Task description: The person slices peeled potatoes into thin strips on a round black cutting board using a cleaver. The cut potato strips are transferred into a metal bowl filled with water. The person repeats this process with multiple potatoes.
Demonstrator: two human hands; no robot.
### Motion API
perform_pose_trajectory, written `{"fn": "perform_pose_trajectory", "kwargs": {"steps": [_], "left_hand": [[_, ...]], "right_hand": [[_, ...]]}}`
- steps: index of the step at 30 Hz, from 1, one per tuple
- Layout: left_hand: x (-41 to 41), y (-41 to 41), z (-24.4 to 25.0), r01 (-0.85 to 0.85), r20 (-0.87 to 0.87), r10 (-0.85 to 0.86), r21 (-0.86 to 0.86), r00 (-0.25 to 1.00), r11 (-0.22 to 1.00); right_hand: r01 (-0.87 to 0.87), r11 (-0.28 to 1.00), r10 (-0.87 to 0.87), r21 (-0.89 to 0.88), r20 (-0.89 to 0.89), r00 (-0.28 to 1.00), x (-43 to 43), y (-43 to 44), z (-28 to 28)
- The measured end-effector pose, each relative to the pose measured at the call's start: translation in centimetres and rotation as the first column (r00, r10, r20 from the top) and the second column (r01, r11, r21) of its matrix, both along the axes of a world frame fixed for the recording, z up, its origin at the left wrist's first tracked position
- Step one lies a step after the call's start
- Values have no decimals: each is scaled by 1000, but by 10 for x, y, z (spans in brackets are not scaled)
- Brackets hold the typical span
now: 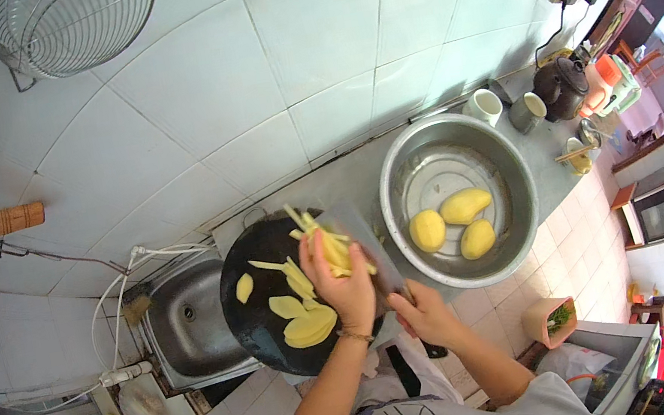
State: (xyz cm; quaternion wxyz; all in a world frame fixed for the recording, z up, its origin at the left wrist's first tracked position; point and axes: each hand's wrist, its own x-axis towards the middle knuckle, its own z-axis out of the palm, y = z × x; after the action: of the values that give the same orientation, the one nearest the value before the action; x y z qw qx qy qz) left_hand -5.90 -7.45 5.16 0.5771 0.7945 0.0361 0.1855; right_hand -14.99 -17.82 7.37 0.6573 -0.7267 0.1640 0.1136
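My right hand (427,313) grips the handle of a cleaver (367,234), its broad blade tilted over the right side of a round dark chopping board (249,344). Against the blade, my left hand (341,284) holds a bunch of cut potato strips (332,250), some poking out past the fingers. More strips (296,278) lie on the board to the left of that hand. Closer to me rest overlapping potato slices (310,327), and a single small slice (244,288) sits at the board's left. Part of the cleaver's handle is hidden by my right fingers.
Right of the board, a metal basin (431,172) contains three peeled potatoes (465,206). A steel sink (196,340) adjoins the board's left. Farther right along the counter stand mugs (483,107) and a dark teapot (560,88). A tiled wall (316,27) rises behind.
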Motion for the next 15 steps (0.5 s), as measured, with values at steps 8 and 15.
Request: {"fn": "perform_pose_trajectory", "kwargs": {"steps": [8, 15], "left_hand": [[36, -126, -1, 540, 105, -536, -17, 838, 841], [74, -159, -31, 596, 72, -592, -61, 803, 801]], "right_hand": [[499, 859, -501, 116, -15, 865, -10, -52, 28], [556, 802, -567, 219, -18, 824, 17, -70, 8]]}}
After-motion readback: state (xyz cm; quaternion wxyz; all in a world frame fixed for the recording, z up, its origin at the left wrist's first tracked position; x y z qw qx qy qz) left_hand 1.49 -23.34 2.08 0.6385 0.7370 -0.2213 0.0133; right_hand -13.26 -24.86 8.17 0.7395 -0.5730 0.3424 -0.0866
